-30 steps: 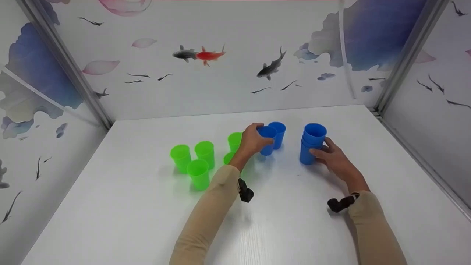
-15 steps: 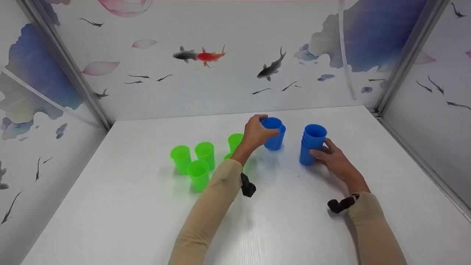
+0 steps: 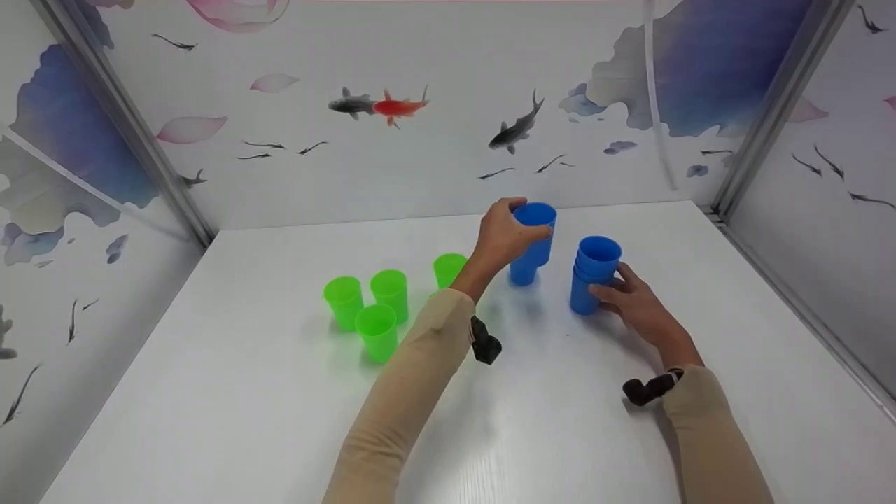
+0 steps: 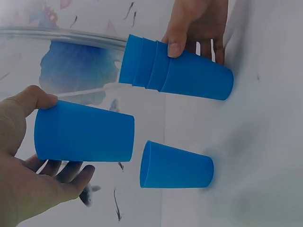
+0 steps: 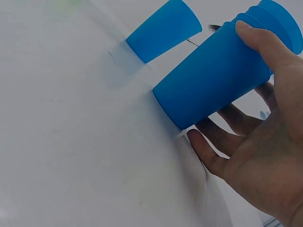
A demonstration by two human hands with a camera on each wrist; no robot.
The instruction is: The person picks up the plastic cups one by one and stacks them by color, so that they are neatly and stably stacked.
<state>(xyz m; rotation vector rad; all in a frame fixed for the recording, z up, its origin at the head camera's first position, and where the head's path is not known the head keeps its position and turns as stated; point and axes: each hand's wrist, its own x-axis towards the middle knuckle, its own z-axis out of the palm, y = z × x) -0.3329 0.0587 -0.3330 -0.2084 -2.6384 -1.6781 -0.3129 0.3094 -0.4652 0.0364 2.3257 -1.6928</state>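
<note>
My left hand (image 3: 501, 239) grips a blue cup (image 3: 543, 248) by its rim, thumb on one side and fingers on the other. The cup is upright and raised off the table. In the left wrist view its base is apart from a second blue cup (image 4: 180, 168), which stands alone on the table. Farther right, my right hand (image 3: 640, 308) holds a stack of nested blue cups (image 3: 585, 295) upright, thumb on the near side. The right wrist view shows the stack's bottom (image 5: 175, 109) at the table surface.
Green cups (image 3: 378, 336) stand upright on the white table (image 3: 231, 392) at left; another green cup (image 3: 449, 269) is partly behind my left forearm. Printed panels (image 3: 448, 161) wall in the back and both sides.
My left hand has lifted the blue cup and carried it right and farther back, past the standing blue cup. My right hand and the stack have stayed in place.
</note>
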